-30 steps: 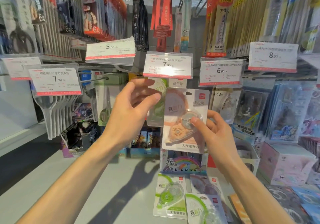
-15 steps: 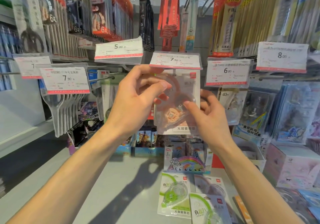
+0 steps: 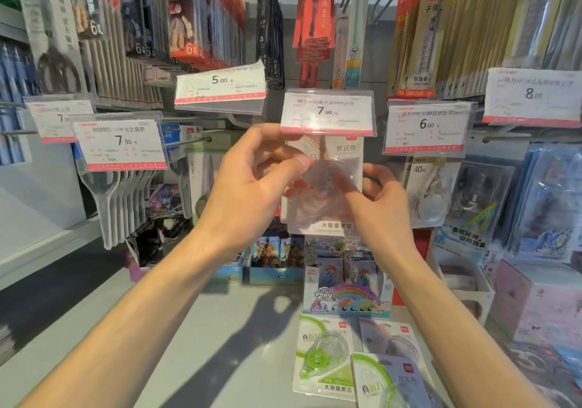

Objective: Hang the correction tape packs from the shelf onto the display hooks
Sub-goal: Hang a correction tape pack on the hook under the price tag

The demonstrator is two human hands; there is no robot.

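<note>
A correction tape pack (image 3: 338,215), pale and blurred, sits just under the 7.90 price tag (image 3: 327,112), its top hidden behind the tag. My left hand (image 3: 252,187) pinches its upper left side with thumb and fingers. My right hand (image 3: 378,206) grips its right side. The hook behind the tag is hidden, so I cannot tell whether the pack hangs on it. On the grey shelf (image 3: 220,344) lie three more packs: a green one (image 3: 324,357), another green one (image 3: 387,385) at the bottom edge, and a greyish one (image 3: 390,341).
An empty hook (image 3: 189,141) sticks out to the left beside the 7.90 scissors tag (image 3: 121,143). Hanging packs (image 3: 431,193) fill the hook under the 6.00 tag. Small boxes (image 3: 343,294) stand at the shelf's back, larger boxes (image 3: 535,300) at the right.
Both hands have lifted the pack upward, from below the 7.90 tag to right under it. The tag flipped up half a second ago and now hangs flat again.
</note>
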